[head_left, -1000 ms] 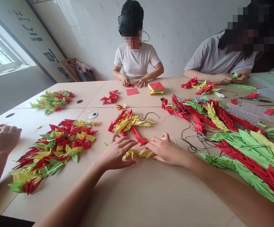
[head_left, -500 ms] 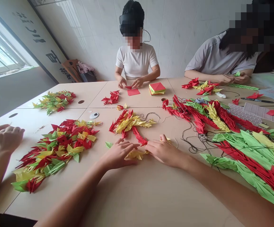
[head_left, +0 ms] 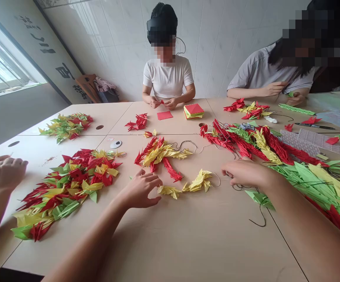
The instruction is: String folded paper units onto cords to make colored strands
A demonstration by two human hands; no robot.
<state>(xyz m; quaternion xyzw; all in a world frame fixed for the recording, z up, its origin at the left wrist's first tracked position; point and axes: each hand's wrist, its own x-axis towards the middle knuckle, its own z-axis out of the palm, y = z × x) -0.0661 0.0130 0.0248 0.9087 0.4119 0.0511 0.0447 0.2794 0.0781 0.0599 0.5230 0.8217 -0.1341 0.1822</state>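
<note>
My left hand (head_left: 142, 190) rests palm down on the table with its fingers spread, holding nothing. Just right of its thumb lies a short row of yellow folded-paper cranes (head_left: 199, 181), and a thin pale thread curls at its right end. My right hand (head_left: 250, 174) hovers over black cords (head_left: 240, 188) at the edge of the long strung garlands. Its fingers are curled in, and whatever they hold, if anything, is hidden. Beyond my hands lies a small bundle of red and yellow strung cranes (head_left: 161, 154).
A large heap of mixed cranes (head_left: 72, 184) lies left, with a smaller heap (head_left: 67, 126) behind. Red, green and yellow garlands (head_left: 313, 184) cover the right side. Square paper (head_left: 193, 111) is stacked far off. Three other people are at the table; another person's hands (head_left: 8, 172) rest at left.
My right hand has left the yellow cranes and moved right to the black cords. My left hand has drawn slightly left, uncovering the row. The person opposite has lifted the red paper in their hands.
</note>
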